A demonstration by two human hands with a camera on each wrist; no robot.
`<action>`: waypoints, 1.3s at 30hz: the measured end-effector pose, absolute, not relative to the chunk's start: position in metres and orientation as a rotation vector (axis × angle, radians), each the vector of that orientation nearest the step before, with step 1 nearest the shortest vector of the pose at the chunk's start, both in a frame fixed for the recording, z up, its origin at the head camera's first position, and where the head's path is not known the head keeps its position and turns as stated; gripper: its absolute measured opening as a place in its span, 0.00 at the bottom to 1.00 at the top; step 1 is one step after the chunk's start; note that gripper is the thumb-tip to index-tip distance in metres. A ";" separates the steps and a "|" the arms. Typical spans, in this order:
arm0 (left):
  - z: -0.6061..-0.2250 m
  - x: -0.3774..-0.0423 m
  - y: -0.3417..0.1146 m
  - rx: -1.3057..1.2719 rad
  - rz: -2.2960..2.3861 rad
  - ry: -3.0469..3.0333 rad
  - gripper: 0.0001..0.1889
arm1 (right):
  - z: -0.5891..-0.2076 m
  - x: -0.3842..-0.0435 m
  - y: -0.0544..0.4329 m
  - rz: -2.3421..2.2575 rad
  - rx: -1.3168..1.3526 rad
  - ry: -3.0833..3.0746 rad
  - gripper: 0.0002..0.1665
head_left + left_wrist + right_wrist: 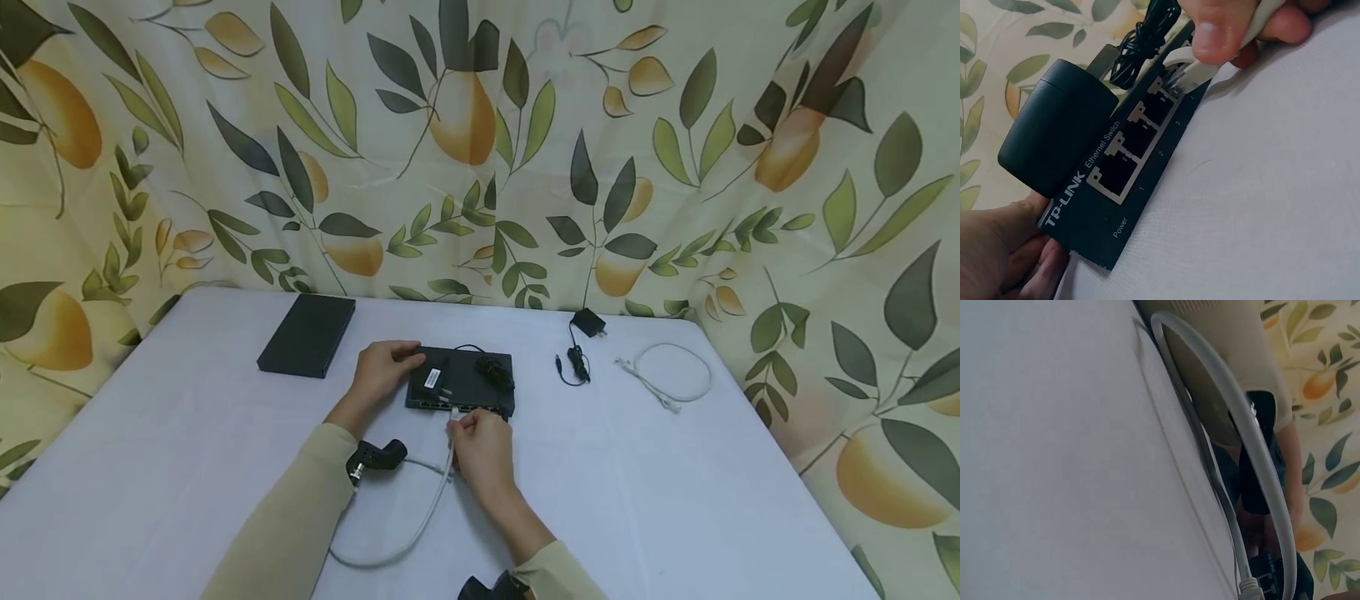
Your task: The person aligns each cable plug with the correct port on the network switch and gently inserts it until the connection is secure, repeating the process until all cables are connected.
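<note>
Beige sleeves (285, 504) with black wrist units (378, 455) occupy the foreground. Right hand (483, 458): thumb and fingers pinch the white Ethernet cable (1235, 394) close behind its clear modular plug (1186, 78). Plug position: at the port row, near the mark 3; full seating cannot be told. Cable run: looped toward the left forearm. Left hand (384, 367): grips the rear left corner of the TP-LINK Ethernet switch (467, 387), which is located mid-desk with its ports facing the wearer. A black power adapter (1063, 125) and its bundled cord (1144, 44) rest on top of the switch. Remaining items on the white-covered desk (637, 492): flat black box (307, 333), rear left; second power adapter (588, 322) with tied lead (577, 362), rear right; coiled white cable (649, 386), farther right. Background: leaf-and-fruit patterned curtain (468, 125).
</note>
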State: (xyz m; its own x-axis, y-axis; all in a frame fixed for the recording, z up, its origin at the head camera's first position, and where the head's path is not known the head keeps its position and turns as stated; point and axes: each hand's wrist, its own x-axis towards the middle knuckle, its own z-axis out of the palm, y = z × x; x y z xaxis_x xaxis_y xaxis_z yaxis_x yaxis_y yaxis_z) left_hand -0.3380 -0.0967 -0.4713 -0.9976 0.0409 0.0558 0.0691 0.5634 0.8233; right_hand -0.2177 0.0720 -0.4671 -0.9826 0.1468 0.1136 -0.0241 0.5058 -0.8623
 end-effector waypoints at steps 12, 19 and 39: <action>-0.475 -0.339 -0.097 -0.060 -1.459 -2.736 0.19 | -0.464 -0.220 0.074 1.527 -0.110 -2.617 0.10; -0.474 -0.337 -0.095 0.001 -1.465 -2.716 0.20 | -0.458 -0.216 0.076 1.486 -0.076 -2.732 0.10; -0.471 -0.316 -0.092 -0.022 -1.459 -2.704 0.20 | -0.464 -0.220 0.074 1.451 -0.070 -2.648 0.08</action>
